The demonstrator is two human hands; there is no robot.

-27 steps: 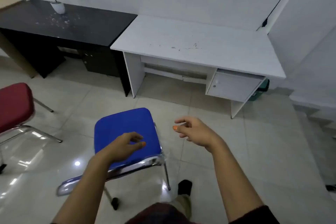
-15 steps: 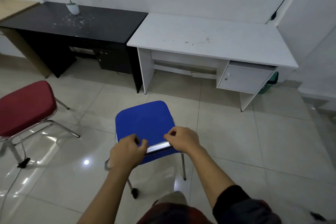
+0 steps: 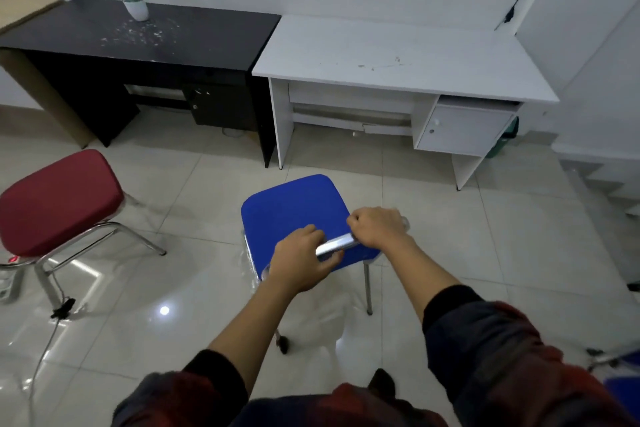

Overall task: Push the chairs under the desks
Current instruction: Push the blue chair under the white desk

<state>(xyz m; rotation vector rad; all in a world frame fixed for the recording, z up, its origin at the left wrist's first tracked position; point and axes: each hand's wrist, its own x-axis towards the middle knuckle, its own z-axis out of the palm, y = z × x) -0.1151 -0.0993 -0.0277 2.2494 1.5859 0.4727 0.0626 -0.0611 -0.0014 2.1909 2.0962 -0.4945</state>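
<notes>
A blue-seated chair (image 3: 294, 208) with chrome legs stands on the tiled floor, a short way in front of the white desk (image 3: 398, 59). Its chrome back bar (image 3: 337, 245) crosses the near edge of the seat. My left hand (image 3: 301, 258) grips the left part of that bar and my right hand (image 3: 377, 227) grips the right part. A red-seated chair (image 3: 59, 199) stands at the left, out in front of the black desk (image 3: 138, 35).
A potted plant (image 3: 133, 3) and white specks sit on the black desk. A cable and power strip (image 3: 8, 282) lie on the floor by the red chair. A green bin (image 3: 504, 140) stands right of the white desk. Stairs (image 3: 609, 184) rise at far right.
Both hands came down and took hold of the blue chair's chrome bar. The chair now stands closer to the white desk.
</notes>
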